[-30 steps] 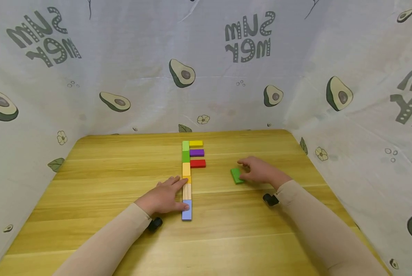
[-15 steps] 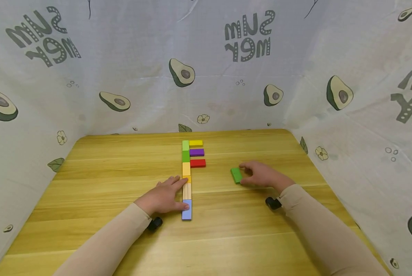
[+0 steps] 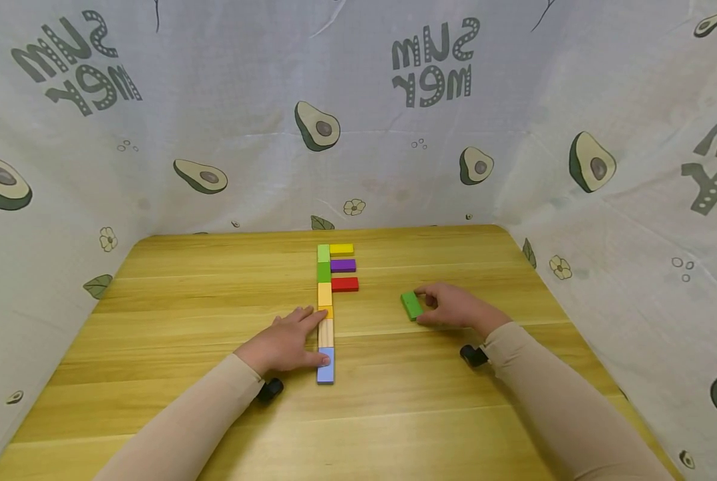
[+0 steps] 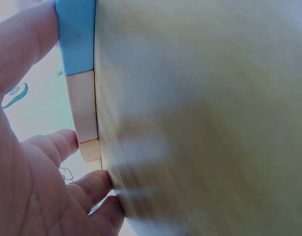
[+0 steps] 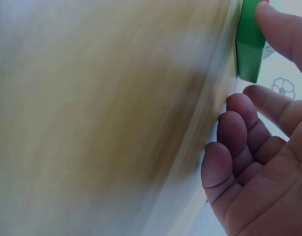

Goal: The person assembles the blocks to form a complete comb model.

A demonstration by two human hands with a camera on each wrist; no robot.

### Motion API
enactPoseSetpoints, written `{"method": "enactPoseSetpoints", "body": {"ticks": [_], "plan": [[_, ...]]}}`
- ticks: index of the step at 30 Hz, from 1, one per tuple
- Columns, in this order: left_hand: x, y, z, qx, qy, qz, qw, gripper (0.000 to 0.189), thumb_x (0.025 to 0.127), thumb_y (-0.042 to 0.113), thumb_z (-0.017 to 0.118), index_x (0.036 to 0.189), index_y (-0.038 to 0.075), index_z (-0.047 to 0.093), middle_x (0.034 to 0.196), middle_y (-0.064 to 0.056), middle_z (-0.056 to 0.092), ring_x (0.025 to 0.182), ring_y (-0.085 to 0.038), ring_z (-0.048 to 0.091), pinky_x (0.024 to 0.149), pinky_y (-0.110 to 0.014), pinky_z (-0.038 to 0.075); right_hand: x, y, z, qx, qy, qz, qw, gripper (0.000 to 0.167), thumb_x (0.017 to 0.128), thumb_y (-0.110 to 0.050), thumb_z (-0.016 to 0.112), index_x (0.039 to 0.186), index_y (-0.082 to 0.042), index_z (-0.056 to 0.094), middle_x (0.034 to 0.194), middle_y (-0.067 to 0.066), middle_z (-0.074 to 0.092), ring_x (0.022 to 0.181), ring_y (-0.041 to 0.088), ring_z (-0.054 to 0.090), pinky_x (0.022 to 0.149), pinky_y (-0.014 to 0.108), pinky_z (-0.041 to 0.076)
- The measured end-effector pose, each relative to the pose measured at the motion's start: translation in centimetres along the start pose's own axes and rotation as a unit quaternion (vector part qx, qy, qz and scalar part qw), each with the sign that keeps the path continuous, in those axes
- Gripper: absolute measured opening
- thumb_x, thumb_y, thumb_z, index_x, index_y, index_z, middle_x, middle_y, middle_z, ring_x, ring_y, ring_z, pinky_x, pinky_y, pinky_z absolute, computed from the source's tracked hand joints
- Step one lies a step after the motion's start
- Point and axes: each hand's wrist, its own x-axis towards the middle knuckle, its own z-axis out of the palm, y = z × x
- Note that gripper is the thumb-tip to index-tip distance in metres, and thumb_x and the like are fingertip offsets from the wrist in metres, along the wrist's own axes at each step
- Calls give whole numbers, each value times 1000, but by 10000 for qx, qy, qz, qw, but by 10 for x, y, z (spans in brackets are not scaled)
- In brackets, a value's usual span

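In the head view a column of flat wooden blocks lies on the table. My left hand (image 3: 283, 341) rests at the column's left side, fingers spread. Its thumb touches the blue block (image 3: 326, 374) and its forefinger the orange block (image 3: 329, 312); a plain wood block (image 3: 326, 333) lies between. Further up are a pale yellow block (image 3: 325, 294), a green block (image 3: 324, 272) and a light green block (image 3: 324, 253). On the right, my right hand (image 3: 454, 307) holds another green block (image 3: 411, 306), flat on the table, between thumb and forefinger at its two ends.
Red (image 3: 344, 284), purple (image 3: 343, 266) and yellow (image 3: 342, 250) blocks stick out sideways from the column's upper right. The wooden table (image 3: 172, 300) ends at a patterned cloth (image 3: 244, 120) behind and at both sides.
The right hand first drew back a little from the loose green block, then came forward to it again. That block has shifted very slightly left. My left hand keeps its place.
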Motion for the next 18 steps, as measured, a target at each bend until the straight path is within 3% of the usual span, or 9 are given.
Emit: {"method": "enactPoseSetpoints", "body": {"ticks": [18], "plan": [[-1, 0, 0, -43, -2, -13, 10000, 97, 91, 58, 77, 167, 19, 32, 173, -16, 28, 161, -41, 25, 127, -68, 21, 3, -4, 2, 48, -39, 171, 9998, 77, 93, -42, 81, 152, -1, 52, 115, 11, 64, 95, 22, 55, 86, 41, 49]]}}
